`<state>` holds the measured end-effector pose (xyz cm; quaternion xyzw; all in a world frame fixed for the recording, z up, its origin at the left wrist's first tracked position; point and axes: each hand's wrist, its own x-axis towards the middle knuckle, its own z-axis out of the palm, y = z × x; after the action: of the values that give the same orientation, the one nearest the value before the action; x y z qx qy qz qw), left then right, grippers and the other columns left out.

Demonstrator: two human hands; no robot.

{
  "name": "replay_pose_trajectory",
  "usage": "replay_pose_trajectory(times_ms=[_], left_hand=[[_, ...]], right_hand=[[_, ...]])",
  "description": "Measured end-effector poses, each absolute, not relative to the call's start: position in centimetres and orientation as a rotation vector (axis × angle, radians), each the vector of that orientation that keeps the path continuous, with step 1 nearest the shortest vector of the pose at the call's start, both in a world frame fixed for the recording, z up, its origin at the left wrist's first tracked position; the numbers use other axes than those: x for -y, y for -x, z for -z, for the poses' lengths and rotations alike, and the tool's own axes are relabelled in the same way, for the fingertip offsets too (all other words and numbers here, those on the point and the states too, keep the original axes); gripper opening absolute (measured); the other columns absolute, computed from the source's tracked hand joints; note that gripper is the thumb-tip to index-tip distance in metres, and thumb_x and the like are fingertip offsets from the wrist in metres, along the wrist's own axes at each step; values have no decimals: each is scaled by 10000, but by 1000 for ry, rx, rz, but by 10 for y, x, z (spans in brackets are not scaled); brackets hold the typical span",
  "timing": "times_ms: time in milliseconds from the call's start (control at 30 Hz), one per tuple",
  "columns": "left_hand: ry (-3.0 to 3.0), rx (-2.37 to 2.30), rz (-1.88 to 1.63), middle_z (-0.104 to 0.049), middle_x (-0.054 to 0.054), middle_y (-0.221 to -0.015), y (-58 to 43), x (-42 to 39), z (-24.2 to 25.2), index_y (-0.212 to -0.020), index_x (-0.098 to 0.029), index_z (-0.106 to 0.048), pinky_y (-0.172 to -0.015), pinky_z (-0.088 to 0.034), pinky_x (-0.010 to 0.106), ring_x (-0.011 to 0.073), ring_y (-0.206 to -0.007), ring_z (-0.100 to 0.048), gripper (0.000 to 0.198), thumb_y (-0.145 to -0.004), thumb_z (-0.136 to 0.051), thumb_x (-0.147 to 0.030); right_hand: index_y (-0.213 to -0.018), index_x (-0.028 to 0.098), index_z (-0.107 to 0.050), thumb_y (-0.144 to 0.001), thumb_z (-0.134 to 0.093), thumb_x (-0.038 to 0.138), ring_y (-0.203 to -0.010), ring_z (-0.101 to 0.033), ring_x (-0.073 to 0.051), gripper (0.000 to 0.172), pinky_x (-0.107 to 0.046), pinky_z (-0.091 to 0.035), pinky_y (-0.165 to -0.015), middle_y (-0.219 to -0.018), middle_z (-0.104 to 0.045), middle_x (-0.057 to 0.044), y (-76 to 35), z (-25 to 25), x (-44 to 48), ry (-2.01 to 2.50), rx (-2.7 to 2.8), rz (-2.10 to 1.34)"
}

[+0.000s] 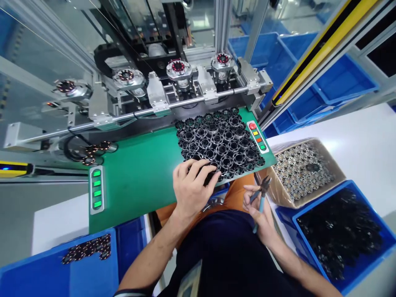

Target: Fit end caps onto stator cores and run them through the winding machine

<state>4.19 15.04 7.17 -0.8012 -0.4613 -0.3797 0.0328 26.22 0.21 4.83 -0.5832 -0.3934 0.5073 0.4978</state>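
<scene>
Many black motor stators (222,148) with toothed rims stand packed and stacked on the right part of the green worktop (142,173). At the near left edge of this pile is my left hand (192,185), its fingers and thumb curled round a black stator, mostly hidden under the fingers. My right hand (261,214) is over my lap, just off the worktop's front edge, closed round a pair of side cutters (262,202) with blue handles. Their jaws point up and away from me.
Behind the worktop runs a winding machine (161,105) with several round fixtures. Button panels (97,189) (257,136) flank the worktop. At right are a carton (301,202) of metal cores and a blue bin (297,222) of black parts; a blue tray (114,260) holds copper-wound stators.
</scene>
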Motion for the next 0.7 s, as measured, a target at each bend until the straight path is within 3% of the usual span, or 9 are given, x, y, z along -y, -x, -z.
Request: replay_pose_trajectory(times_ms=[200,333,433,467,533,600,633,700], left_hand=[[2490,1352,1103,-912,57,-1298,-39,-152,-71,-1150,-257,-829,-1218,-513,505,313,-1247,-759,117,-1110,-939,-249],[2497,1305,1259,-866,109,-1331,-39,-134,-76,-1250,-261,-834,-1226,-550,505,310,-1285,-733,194,-1095,-949,-237],[2762,837,1527,-847,44,-1185,-54,-106,-73,-1210,-272,-856,-1127,-594,424,240,-1170,-720,101,-1120,-887,-237],[2964,550,1470,-840,19,-1146,-63,-97,-68,-1194,-276,-864,-1066,-597,389,209,-1109,-717,65,-1145,-844,-240],[3362,-19,996,-841,-10,-1126,-84,-84,-51,-1197,-291,-875,-963,-583,339,163,-1031,-722,111,-1200,-768,-263],[3534,-229,350,-855,6,-1125,-105,-78,-25,-1196,-293,-882,-937,-589,327,160,-1015,-754,68,-1188,-814,-295],[3542,-163,108,-862,38,-1106,-114,-78,-10,-1172,-266,-891,-938,-607,350,187,-1012,-778,64,-1120,-909,-300],[3472,136,-241,-864,121,-1033,-127,-79,19,-1085,-177,-902,-936,-653,439,288,-1002,-823,281,-890,-1097,-236]], right_hand=[[-1577,370,-677,-1178,-733,654,-874,-611,-218,492,-372,-584,-796,-1073,-624,-23,-271,-63,-17,1446,1105,-1239],[-1528,395,-687,-1165,-806,522,-898,-655,-221,402,-371,-586,-805,-1088,-666,-18,-304,-87,-30,1524,1279,-1097],[-1543,411,-731,-1216,-721,422,-976,-729,-251,328,-402,-616,-835,-1188,-751,-48,-343,-126,-55,1598,1663,-823],[-1584,419,-733,-1232,-685,392,-1040,-763,-270,356,-421,-632,-868,-1239,-780,-59,-354,-144,-68,1597,1795,-732],[-1715,445,-687,-1252,-625,329,-1183,-810,-300,481,-467,-655,-961,-1361,-823,-68,-371,-183,-104,1582,2021,-581],[-1778,458,-661,-1258,-605,331,-1173,-840,-296,538,-487,-661,-964,-1414,-847,-58,-377,-222,-153,1551,2243,-456],[-1750,444,-702,-1255,-630,388,-1113,-849,-286,504,-474,-660,-904,-1387,-865,-50,-376,-240,-182,1509,2340,-395],[-1601,347,-838,-1234,-697,529,-1149,-882,-311,434,-492,-690,-927,-1412,-906,-64,-370,-273,-248,1428,2516,-381]])
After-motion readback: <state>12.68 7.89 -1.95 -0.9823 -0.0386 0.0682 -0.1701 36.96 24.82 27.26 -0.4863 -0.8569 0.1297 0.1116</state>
